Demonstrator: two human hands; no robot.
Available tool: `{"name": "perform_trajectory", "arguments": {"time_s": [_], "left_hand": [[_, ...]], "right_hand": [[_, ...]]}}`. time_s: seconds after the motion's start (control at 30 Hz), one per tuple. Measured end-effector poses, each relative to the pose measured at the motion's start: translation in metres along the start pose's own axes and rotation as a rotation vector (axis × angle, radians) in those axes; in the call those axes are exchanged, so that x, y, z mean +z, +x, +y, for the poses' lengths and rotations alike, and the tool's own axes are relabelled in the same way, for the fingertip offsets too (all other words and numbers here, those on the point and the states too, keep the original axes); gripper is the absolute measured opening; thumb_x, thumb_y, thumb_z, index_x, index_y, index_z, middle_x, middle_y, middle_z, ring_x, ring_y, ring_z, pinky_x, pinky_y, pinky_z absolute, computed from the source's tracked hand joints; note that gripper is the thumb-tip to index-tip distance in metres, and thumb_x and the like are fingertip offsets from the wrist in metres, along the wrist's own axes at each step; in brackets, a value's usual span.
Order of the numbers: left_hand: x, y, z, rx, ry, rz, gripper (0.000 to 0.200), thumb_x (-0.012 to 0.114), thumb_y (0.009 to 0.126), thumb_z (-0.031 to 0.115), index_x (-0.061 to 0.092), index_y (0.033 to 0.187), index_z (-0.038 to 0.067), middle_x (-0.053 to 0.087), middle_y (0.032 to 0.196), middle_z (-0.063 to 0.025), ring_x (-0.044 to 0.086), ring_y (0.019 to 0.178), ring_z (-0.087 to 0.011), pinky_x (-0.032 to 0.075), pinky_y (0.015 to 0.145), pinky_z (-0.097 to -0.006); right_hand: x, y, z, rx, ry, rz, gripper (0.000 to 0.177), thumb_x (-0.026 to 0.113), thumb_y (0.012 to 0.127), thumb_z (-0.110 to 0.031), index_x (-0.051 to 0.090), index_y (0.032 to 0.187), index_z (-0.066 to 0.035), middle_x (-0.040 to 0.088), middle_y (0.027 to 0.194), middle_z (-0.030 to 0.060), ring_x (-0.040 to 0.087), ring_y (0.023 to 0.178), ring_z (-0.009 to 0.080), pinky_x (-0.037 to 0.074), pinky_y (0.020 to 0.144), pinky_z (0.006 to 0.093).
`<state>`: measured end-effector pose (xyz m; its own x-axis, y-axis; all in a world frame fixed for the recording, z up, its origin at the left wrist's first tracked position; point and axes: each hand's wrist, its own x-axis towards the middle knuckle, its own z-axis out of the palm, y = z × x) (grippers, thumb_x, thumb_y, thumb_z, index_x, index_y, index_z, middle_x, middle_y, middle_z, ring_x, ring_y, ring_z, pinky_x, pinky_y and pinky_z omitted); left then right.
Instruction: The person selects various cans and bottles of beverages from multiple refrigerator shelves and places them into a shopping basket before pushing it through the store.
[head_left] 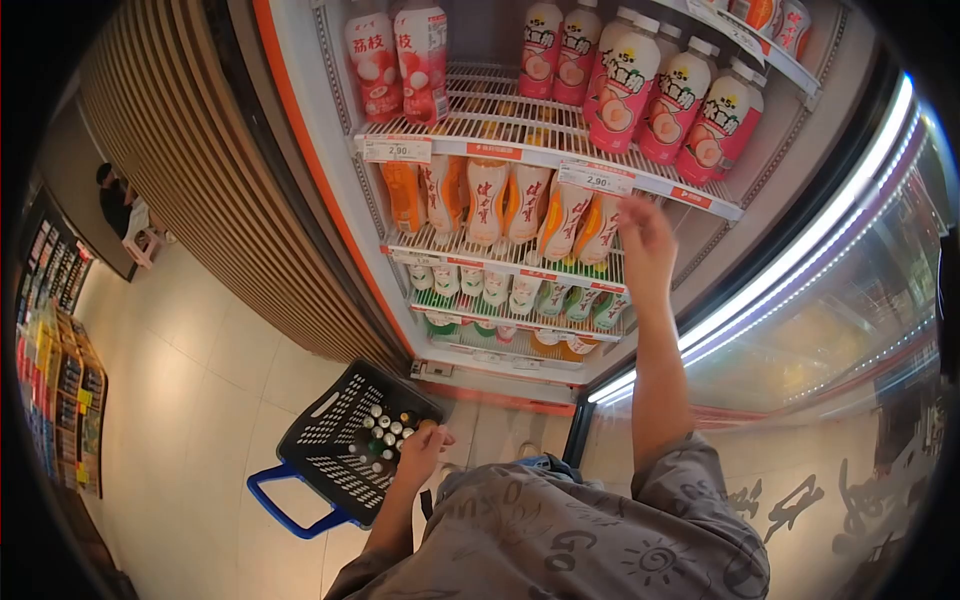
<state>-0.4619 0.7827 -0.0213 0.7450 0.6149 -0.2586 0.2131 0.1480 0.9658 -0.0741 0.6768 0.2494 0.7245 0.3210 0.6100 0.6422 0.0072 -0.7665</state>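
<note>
My right hand (pixel 648 240) is raised at the right front edge of the fridge shelves, beside the price label (pixel 597 180) and the orange-and-white bottles (pixel 564 222). Motion blurs its loosely bent fingers, and no held item shows. Low on the left, my left hand (pixel 422 455) is at the right side of a black shopping basket (pixel 330 425) with a blue handle (pixel 290 515). Its fingers are curled in; what they hold, if anything, is hidden. Inside the basket stand several bottles with pale caps (pixel 385 432). A small orange-brown item (pixel 427 424) shows by the fingertips.
Pink peach-drink bottles (pixel 622 90) and lychee bottles (pixel 421 60) stand on the upper shelf. Green-and-white bottles (pixel 552 300) fill a lower one. The glass door (pixel 800 310) is swung out at right. Slatted wall (pixel 215 150), stocked rack (pixel 75 390) and a seated person (pixel 125 210) are left.
</note>
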Motion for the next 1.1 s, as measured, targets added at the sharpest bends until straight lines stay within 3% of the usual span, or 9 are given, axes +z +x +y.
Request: {"name": "perform_trajectory", "arguments": {"time_s": [0.13, 0.23, 0.33, 0.57, 0.67, 0.77, 0.9, 1.0, 1.1], "left_hand": [[0.000, -0.004, 0.015, 0.002, -0.010, 0.050, 0.027, 0.052, 0.101, 0.024, 0.064, 0.092, 0.000, 0.070, 0.087, -0.0062, 0.068, 0.081, -0.0143, 0.055, 0.074, -0.0290], [0.004, -0.010, 0.020, 0.012, -0.050, 0.072, 0.024, 0.053, 0.100, 0.023, 0.063, 0.095, 0.002, 0.070, 0.088, -0.0055, 0.068, 0.083, -0.0145, 0.055, 0.074, -0.0289], [0.002, -0.020, 0.019, 0.037, -0.060, 0.082, 0.021, 0.053, 0.100, 0.021, 0.063, 0.097, 0.003, 0.070, 0.090, -0.0056, 0.068, 0.085, -0.0150, 0.055, 0.075, -0.0292], [-0.015, -0.052, -0.005, -0.088, -0.177, 0.151, 0.020, 0.052, 0.100, 0.020, 0.062, 0.096, 0.002, 0.070, 0.094, -0.0089, 0.068, 0.088, -0.0176, 0.055, 0.078, -0.0305], [-0.023, -0.053, -0.005, -0.121, -0.207, 0.156, 0.021, 0.051, 0.101, 0.020, 0.062, 0.097, 0.002, 0.070, 0.094, -0.0088, 0.069, 0.087, -0.0184, 0.056, 0.078, -0.0305], [-0.026, -0.046, -0.007, -0.114, -0.213, 0.130, 0.022, 0.050, 0.101, 0.020, 0.062, 0.097, 0.002, 0.070, 0.093, -0.0088, 0.069, 0.087, -0.0184, 0.056, 0.077, -0.0299], [-0.019, -0.028, 0.017, -0.039, -0.083, 0.075, 0.023, 0.050, 0.102, 0.021, 0.061, 0.097, 0.002, 0.069, 0.093, -0.0088, 0.069, 0.085, -0.0178, 0.056, 0.075, -0.0290], [-0.006, -0.015, 0.031, -0.025, -0.152, 0.021, 0.024, 0.050, 0.102, 0.022, 0.061, 0.097, 0.001, 0.069, 0.092, -0.0081, 0.069, 0.085, -0.0172, 0.055, 0.075, -0.0294], [0.006, -0.003, 0.041, -0.013, -0.198, -0.061, 0.024, 0.049, 0.103, 0.023, 0.060, 0.098, 0.002, 0.069, 0.094, -0.0082, 0.068, 0.088, -0.0169, 0.055, 0.078, -0.0305]], "right_hand": [[0.011, 0.088, -0.028, -0.388, -0.224, 0.194, 0.050, 0.066, 0.088, -0.010, 0.047, 0.134, 0.000, 0.054, 0.130, 0.0174, 0.064, 0.101, 0.0277, 0.050, 0.091, 0.0372], [0.041, 0.127, -0.017, -0.405, -0.539, 0.338, 0.073, 0.073, 0.083, -0.015, 0.034, 0.142, 0.003, 0.049, 0.133, 0.0222, 0.063, 0.107, 0.0321, 0.049, 0.094, 0.0396], [0.064, 0.145, -0.010, -0.249, -0.229, 0.271, 0.086, 0.077, 0.080, -0.019, 0.026, 0.145, 0.005, 0.048, 0.133, 0.0246, 0.066, 0.105, 0.0303, 0.050, 0.092, 0.0378], [0.064, 0.126, -0.034, -0.197, 0.207, 0.245, 0.087, 0.082, 0.076, -0.013, 0.029, 0.143, 0.005, 0.050, 0.132, 0.0187, 0.068, 0.098, 0.0230, 0.052, 0.090, 0.0353], [0.049, 0.091, -0.058, -0.217, -0.037, 0.220, 0.078, 0.080, 0.077, -0.010, 0.035, 0.139, 0.003, 0.053, 0.128, 0.0152, 0.063, 0.103, 0.0200, 0.050, 0.092, 0.0342], [0.052, 0.058, -0.062, -0.272, 0.361, 0.243, 0.071, 0.081, 0.078, -0.011, 0.040, 0.134, 0.002, 0.056, 0.122, 0.0128, 0.059, 0.105, 0.0193, 0.048, 0.094, 0.0322], [0.040, 0.007, -0.068, -0.003, 0.738, 0.027, 0.049, 0.066, 0.092, -0.025, 0.045, 0.131, -0.004, 0.060, 0.112, 0.0140, 0.062, 0.101, 0.0249, 0.055, 0.082, 0.0405], [0.044, -0.036, -0.065, 0.490, 1.102, 0.001, 0.054, 0.049, 0.098, -0.045, 0.044, 0.133, -0.004, 0.060, 0.104, 0.0140, 0.064, 0.086, 0.0265, 0.056, 0.071, 0.0399], [0.047, -0.079, -0.045, 0.541, 1.404, -0.347, 0.062, 0.037, 0.099, -0.055, 0.045, 0.134, -0.004, 0.061, 0.103, 0.0149, 0.063, 0.087, 0.0272, 0.054, 0.072, 0.0434]]}}
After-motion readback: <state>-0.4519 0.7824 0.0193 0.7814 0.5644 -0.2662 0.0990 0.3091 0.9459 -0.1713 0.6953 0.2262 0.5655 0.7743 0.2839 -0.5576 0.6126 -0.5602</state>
